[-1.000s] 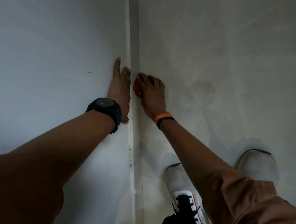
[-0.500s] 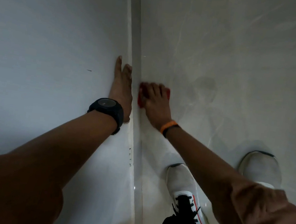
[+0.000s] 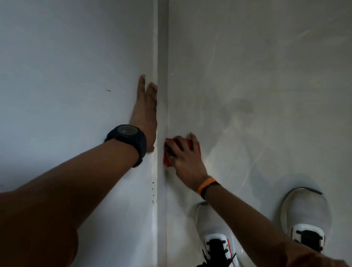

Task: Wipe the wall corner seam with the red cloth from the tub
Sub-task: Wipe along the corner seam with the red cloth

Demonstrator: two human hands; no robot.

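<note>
The red cloth (image 3: 167, 154) is bunched under my right hand (image 3: 184, 157), which presses it against the pale surface right beside the corner seam (image 3: 163, 64). Only the cloth's edges show past my fingers. The seam runs as a grey strip from the top middle down to the bottom. My left hand (image 3: 145, 111) lies flat and open on the white wall (image 3: 57, 61) just left of the seam, fingers pointing up, a black watch on its wrist. An orange band circles my right wrist.
My two white shoes (image 3: 222, 235) (image 3: 307, 215) stand on the glossy pale surface (image 3: 268, 67) right of the seam. Small dark specks (image 3: 153, 194) mark the seam's edge below my left wrist. My brown sleeves fill the bottom corners.
My right hand has slid the red cloth down along the seam, from level with my left fingers to below my left wrist. My left hand stays in place on the wall.
</note>
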